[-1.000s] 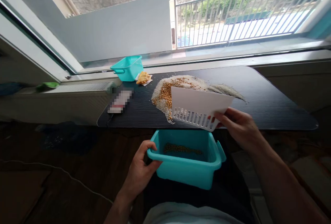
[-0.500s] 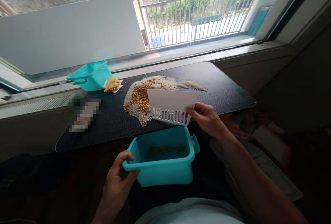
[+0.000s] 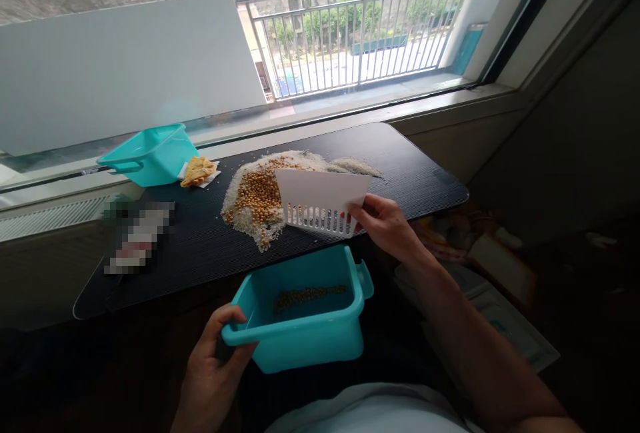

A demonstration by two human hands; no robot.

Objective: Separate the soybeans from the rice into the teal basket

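Note:
My left hand (image 3: 216, 361) grips the left handle of a teal plastic tub (image 3: 300, 334) held below the table's front edge; a thin line of soybeans (image 3: 307, 295) lies in its bottom. My right hand (image 3: 385, 225) is closed on the right end of a white slotted scoop (image 3: 320, 201), which stands tilted on the black table (image 3: 415, 176) against a heap of rice mixed with soybeans (image 3: 260, 194).
A second teal tub (image 3: 150, 154) stands at the table's back left, with a yellow packet (image 3: 199, 170) beside it. A blurred flat object (image 3: 140, 237) lies on the left of the table. A window sill and balcony railing run behind. Papers lie on the floor at right.
The view has swung right, so everything sits further left in the frame. The scoop has come down against the heap. The tub stays in my left hand.

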